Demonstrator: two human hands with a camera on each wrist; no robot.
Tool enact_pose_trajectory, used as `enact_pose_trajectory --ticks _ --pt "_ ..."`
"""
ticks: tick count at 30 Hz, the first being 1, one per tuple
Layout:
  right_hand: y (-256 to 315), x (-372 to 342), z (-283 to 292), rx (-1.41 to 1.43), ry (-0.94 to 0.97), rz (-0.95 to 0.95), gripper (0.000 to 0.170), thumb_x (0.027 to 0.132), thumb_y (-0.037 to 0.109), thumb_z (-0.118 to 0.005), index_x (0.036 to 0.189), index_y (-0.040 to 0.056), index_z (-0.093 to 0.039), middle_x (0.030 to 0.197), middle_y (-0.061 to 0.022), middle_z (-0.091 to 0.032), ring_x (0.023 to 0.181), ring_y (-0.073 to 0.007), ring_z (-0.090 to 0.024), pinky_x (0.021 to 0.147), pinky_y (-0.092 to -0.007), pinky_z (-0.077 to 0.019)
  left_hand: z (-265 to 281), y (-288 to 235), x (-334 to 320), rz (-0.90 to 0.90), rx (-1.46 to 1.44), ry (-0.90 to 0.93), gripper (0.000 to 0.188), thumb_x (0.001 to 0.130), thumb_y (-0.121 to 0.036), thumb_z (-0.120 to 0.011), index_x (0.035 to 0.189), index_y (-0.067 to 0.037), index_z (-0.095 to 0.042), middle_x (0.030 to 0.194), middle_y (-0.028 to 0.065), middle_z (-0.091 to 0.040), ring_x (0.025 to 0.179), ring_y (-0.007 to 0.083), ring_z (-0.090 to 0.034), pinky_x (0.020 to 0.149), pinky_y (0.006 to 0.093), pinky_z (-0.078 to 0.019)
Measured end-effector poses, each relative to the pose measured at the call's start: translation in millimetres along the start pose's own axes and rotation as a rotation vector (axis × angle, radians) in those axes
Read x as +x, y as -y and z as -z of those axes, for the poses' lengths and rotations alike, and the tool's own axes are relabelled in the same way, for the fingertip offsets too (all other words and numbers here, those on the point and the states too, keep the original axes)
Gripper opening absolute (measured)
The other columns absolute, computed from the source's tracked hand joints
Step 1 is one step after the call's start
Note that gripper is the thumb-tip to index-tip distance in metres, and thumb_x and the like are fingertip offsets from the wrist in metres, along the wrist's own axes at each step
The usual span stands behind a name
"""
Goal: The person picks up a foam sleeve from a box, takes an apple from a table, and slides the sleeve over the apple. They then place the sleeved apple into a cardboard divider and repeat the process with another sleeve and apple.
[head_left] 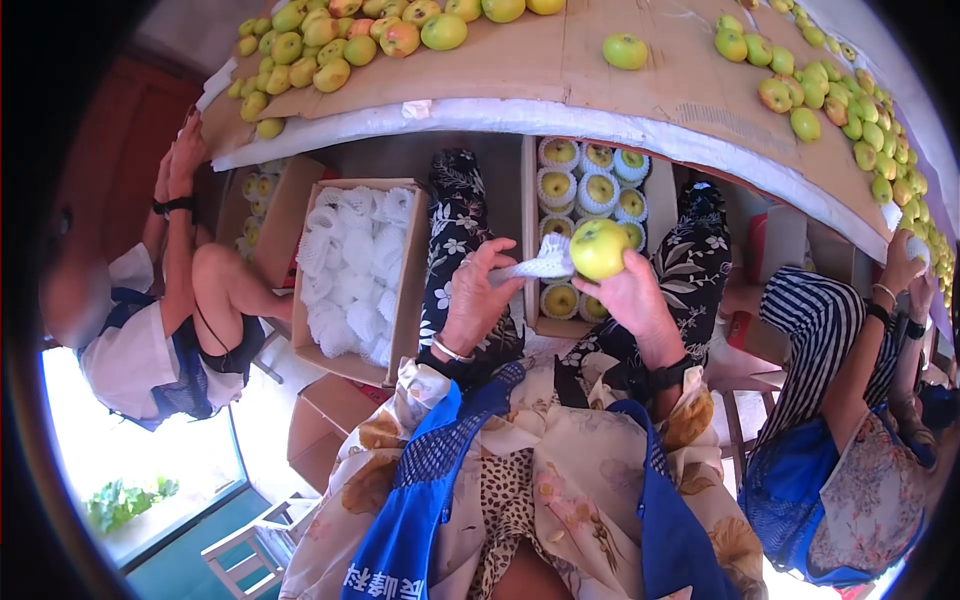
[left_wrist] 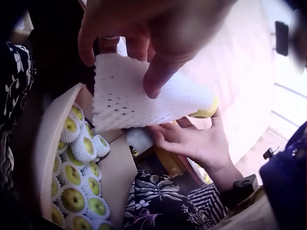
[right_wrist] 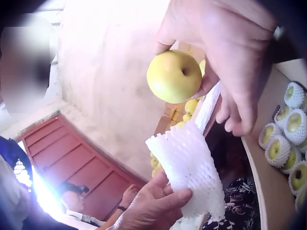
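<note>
White foam sleeve [head_left: 540,268] is pinched in raised L hand [head_left: 474,305]; R hand [head_left: 640,306], near it, grips yellow-green apple [head_left: 600,249] over box [head_left: 661,195] of wrapped ones [head_left: 598,190]. Cardboard-covered table [head_left: 540,72] w/ loose apples [head_left: 332,75] is beyond hands; people [head_left: 145,345] sit on both sides.

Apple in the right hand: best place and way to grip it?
Grip the apple by its rounded sides, thumb opposite fingers, probably best from the person's right, where the right hand is. The foam sleeve in the left hand lies to the apple's left, so this should keep the sleeve-facing side bare.
</note>
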State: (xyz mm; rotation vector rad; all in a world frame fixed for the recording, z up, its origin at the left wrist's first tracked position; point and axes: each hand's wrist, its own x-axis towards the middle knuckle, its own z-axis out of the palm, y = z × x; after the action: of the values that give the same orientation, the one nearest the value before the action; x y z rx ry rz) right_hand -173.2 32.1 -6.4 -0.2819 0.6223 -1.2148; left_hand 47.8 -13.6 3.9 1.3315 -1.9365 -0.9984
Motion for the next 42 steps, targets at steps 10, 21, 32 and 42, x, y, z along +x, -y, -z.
enact_pose_trajectory --ticks 10,21,32,42 --pt "-21 5 12 0.141 -0.037 -0.069 0.047 0.087 0.031 -0.053 0.126 0.0083 -0.039 0.123 -0.0099 -0.049 0.113 -0.0254 -0.048 0.091 -0.0413 -0.0402 -1 -1 -2 -0.057 0.055 -0.077 0.046 0.066 -0.004 -0.072 0.108 -0.009 -0.055 0.080 0.0044 -0.064 0.086 0.0241 -0.057 0.077 0.0342 -0.0442" --pt "-22 8 0 -0.451 -0.149 0.362 0.053 0.076 0.007 -0.062 0.124 0.0036 -0.039 0.116 -0.0062 -0.049 0.108 -0.0171 -0.049 0.093 -0.0327 -0.0389 0 -8 9 0.237 -0.416 -0.123 0.045 0.073 -0.007 -0.063 0.115 -0.003 -0.047 0.110 0.0104 -0.051 0.083 0.0152 -0.051 0.067 0.0267 -0.0441" --pt "-34 6 -25 -0.692 -0.079 0.458 0.065 0.066 0.004 -0.072 0.122 0.0025 -0.038 0.113 -0.0065 -0.048 0.107 -0.0158 -0.048 0.095 -0.0311 -0.0377 -21 -14 12 0.041 0.010 -0.144 0.049 0.068 -0.007 -0.065 0.113 -0.004 -0.047 0.114 0.0138 -0.046 0.066 0.0219 -0.054 0.062 0.0319 -0.0476" --pt "-34 8 -17 -1.182 -0.231 0.463 0.068 0.059 0.009 -0.076 0.118 0.0032 -0.043 0.109 -0.0122 -0.052 0.104 -0.0247 -0.052 0.089 -0.0331 -0.0413 -31 11 16 0.174 -0.352 -0.072 0.010 0.084 -0.003 -0.059 0.093 -0.001 -0.057 0.078 0.0001 -0.057 0.072 0.0042 -0.049 0.060 0.0190 -0.0419"
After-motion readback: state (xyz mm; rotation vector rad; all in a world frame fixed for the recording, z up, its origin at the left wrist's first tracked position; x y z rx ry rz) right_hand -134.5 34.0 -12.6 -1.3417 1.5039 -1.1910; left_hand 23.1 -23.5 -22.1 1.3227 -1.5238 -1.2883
